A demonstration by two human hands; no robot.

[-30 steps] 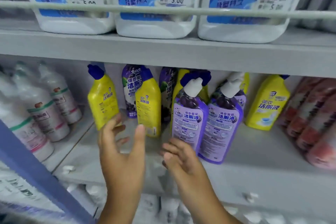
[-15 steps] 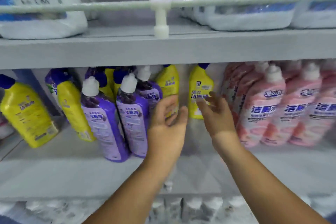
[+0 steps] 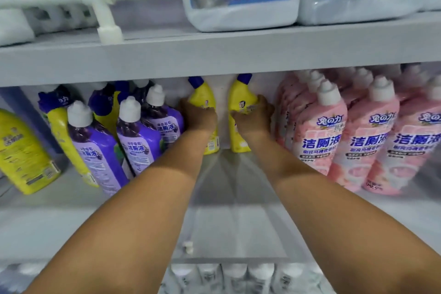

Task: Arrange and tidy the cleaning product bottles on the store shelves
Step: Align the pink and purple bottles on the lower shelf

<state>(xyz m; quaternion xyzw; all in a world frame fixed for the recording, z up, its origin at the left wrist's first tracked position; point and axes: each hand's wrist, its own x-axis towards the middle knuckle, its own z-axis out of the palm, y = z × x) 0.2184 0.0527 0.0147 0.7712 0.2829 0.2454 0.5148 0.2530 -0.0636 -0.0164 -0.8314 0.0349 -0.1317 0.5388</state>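
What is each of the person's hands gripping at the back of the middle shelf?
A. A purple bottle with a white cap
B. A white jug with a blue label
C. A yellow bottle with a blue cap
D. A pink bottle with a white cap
C: the left hand wraps one yellow bottle and the right hand wraps the other yellow bottle, both blue-capped.

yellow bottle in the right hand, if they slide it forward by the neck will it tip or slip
The yellow bottle is tall with a narrow base and bent neck, so pulling high up probably tips it. Its glossy plastic may slip, though the right hand wraps it well. It looks rigid, so it should slide along the smooth shelf easily.
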